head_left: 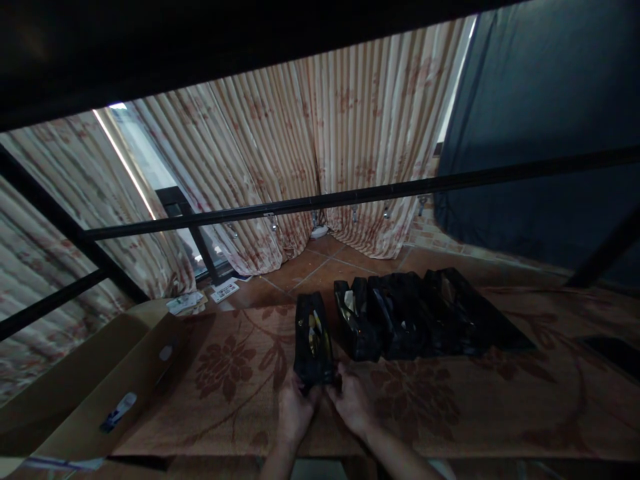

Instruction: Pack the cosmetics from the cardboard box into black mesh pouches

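A black pouch (313, 337) with something yellow showing through its top stands on a floral brown cloth (235, 387). My left hand (294, 410) and my right hand (351, 400) both grip the pouch's near end, fingers curled around it. To its right, several similar black pouches (400, 320) stand side by side in a row.
An open cardboard box (100, 393) with a small white-and-blue item (117, 411) inside lies at the left. Black metal bars (350, 197) cross the view above. Striped floral curtains (300, 147) hang behind, a dark sheet (540, 133) at right. Papers (225, 291) lie on the tiled floor.
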Action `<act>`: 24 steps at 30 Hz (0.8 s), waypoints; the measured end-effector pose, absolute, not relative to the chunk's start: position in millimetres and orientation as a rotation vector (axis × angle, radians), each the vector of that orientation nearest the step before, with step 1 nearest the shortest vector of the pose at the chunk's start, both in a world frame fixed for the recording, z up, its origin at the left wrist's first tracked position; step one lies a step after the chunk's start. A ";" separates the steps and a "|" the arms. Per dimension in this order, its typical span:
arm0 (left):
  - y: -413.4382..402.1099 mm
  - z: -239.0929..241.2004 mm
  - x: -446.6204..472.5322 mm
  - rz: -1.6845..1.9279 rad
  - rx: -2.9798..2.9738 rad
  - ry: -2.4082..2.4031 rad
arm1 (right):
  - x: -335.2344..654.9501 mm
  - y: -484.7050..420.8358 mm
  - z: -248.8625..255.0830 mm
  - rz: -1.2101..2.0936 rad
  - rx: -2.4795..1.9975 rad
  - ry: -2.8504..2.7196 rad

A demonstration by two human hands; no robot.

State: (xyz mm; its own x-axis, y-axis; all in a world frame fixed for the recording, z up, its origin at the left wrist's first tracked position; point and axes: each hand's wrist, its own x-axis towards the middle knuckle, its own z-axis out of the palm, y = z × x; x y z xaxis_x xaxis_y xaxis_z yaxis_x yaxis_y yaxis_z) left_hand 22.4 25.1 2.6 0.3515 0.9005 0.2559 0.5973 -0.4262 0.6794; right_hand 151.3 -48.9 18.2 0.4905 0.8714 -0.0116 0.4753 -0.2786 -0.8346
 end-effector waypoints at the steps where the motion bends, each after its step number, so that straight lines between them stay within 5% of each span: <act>1: 24.7 2.6 22.5 0.849 2.166 1.322 | 150.2 -49.6 19.6 0.590 -1.957 -1.123; 24: 18.5 8.5 22.3 0.566 2.232 1.357 | 146.0 -52.1 12.7 0.513 -1.985 -1.107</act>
State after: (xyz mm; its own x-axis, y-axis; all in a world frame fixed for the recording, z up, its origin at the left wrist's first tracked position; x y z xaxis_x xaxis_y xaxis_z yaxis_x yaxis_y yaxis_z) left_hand 22.3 18.5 8.5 0.4271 0.8981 0.1053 0.7067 -0.4042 0.5807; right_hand 146.0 -52.1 12.7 0.5373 0.8429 0.0280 0.5234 -0.3073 -0.7948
